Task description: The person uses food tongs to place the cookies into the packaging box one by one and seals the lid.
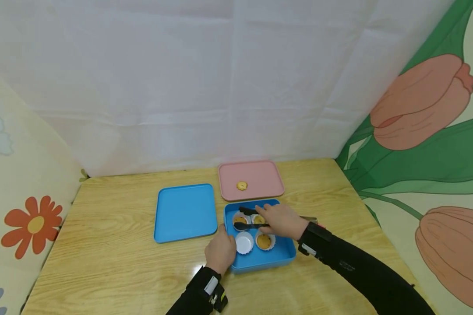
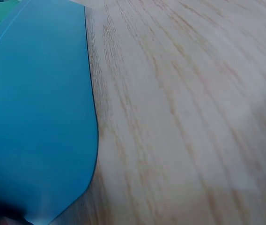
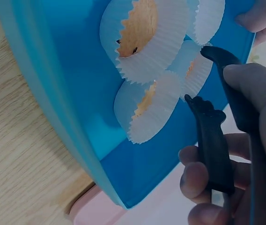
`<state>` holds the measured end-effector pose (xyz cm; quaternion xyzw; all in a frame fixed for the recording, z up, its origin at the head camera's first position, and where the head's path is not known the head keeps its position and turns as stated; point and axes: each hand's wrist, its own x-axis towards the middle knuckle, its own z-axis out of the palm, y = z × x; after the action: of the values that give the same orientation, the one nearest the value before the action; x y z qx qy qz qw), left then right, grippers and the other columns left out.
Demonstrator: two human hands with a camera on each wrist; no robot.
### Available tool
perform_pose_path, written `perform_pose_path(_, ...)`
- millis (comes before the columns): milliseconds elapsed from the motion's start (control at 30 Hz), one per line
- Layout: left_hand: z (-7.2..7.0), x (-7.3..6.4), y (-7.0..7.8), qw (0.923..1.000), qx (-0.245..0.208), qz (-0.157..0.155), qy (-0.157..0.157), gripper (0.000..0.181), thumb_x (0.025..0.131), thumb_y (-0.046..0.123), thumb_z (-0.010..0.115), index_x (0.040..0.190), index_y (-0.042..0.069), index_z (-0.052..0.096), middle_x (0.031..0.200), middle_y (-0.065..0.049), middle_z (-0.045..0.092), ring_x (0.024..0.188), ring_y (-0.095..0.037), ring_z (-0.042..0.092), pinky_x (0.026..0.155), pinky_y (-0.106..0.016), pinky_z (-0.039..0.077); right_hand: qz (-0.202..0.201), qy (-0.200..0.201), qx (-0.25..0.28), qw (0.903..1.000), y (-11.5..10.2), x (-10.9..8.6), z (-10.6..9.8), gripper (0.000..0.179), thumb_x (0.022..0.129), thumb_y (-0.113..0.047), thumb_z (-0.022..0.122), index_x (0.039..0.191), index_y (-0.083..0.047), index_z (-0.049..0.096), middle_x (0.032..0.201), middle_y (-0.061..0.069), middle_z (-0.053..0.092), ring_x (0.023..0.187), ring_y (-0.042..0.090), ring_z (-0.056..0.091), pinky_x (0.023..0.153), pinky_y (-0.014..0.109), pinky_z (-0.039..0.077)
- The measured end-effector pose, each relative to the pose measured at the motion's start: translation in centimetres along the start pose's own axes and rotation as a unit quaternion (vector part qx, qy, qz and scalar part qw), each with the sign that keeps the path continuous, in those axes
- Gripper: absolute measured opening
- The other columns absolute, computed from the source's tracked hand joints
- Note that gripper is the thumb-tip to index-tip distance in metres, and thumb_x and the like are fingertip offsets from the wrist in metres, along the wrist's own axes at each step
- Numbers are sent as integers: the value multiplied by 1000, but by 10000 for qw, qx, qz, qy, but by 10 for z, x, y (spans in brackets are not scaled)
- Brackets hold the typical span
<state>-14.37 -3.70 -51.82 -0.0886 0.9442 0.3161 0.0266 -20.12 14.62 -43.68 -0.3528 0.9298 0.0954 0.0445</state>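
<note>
My right hand holds food tongs with black tips, their two arms spread apart. The tips hover over the far pair of white paper cups in a blue box. In the right wrist view, thumb and fingers lie on either arm of the tongs. Cookies lie in several cups, one being the near right cookie. The near left paper cup shows its bare white bottom. My left hand grips the box's left wall, its fingertips at the rim in the right wrist view.
A pink tray behind the box bears one round cookie. Left of the box lies a flat blue lid or tray. All stand on a wooden table, with a white cloth behind it.
</note>
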Motion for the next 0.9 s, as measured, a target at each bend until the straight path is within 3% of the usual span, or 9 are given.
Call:
perform_pose_path(200,0,1,0,10000,31,-10,-43,47,91,20,45,129,-6,44,79,-16,67,60,-19,58,48,-33,39,153,-70,208,9996,1,-1,-1,67,82,-49,62,134,-9,49,96,5,63,60,10,46,53,23,39)
perform_pose_path(333,0,1,0,10000,60,-61,-37,46,91,21,45,129,-5,45,82,-16,67,62,-19,59,49,-33,40,352,-40,499,9981,5,-2,-4,69,83,-49,61,136,-10,45,108,8,63,62,11,52,54,25,43)
perform_pose_path(533,-1,2,0,9999,55,-128,-57,47,91,21,45,130,-5,45,74,-13,65,60,-18,59,47,-31,39,643,329,779,9943,16,2,-21,70,83,-49,61,138,-10,42,112,11,61,69,13,59,58,26,50)
perform_pose_path(800,0,1,1,9999,37,-131,-17,46,91,21,46,129,-4,46,94,-19,68,72,-25,65,55,-38,47,1125,599,806,9886,37,15,-43,73,84,-49,60,139,-6,38,122,20,57,65,18,61,48,24,44)
perform_pose_path(900,0,0,2,9999,-6,-127,-27,46,91,21,46,129,-4,46,97,-19,68,74,-25,66,56,-38,48,1222,629,847,9869,46,23,-47,72,84,-49,59,139,-7,39,121,19,57,62,17,59,49,25,46)
